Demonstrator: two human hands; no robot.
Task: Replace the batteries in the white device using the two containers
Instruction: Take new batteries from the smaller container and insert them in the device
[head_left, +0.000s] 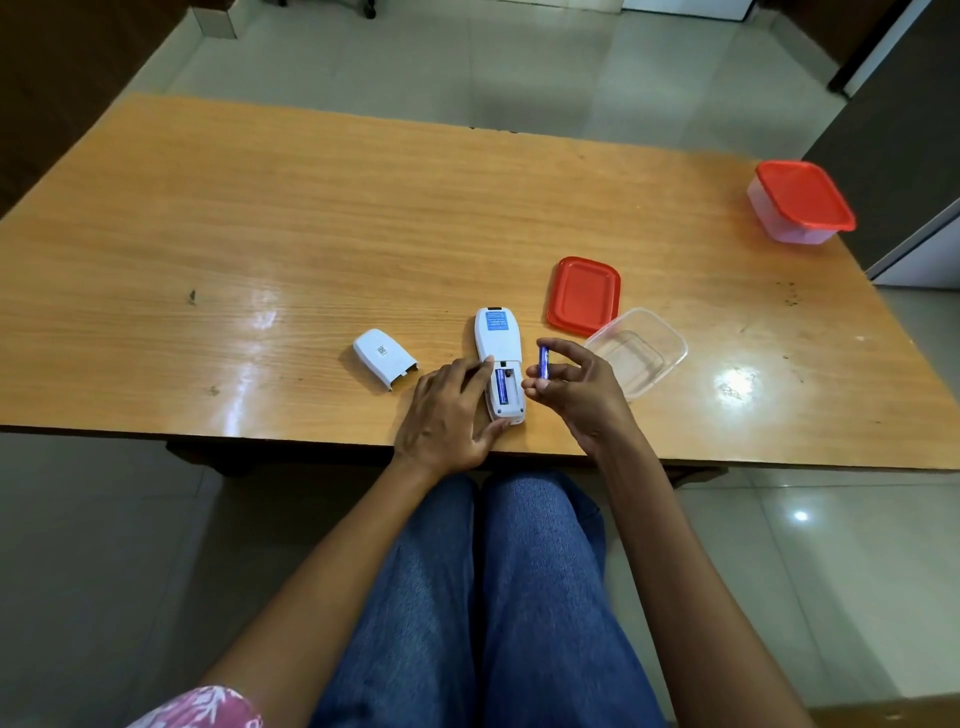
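The white device (497, 364) lies lengthwise away from the person, steadied by the left hand (449, 410); a blue battery (543, 362) is pinched upright in the right hand (576, 387) fingertips.

The person is wearing blue denim trousers with a faintly mottled weave, which are filling the lower middle of the frame from just under the near edge upward to the knees. A short sleeve in pink fabric with a white leafy or floral print is showing at the bottom left corner, covering only the top of that arm. Both forearms are showing bare from there up, and the left hand (447, 410) and right hand (576, 384) are bare too.
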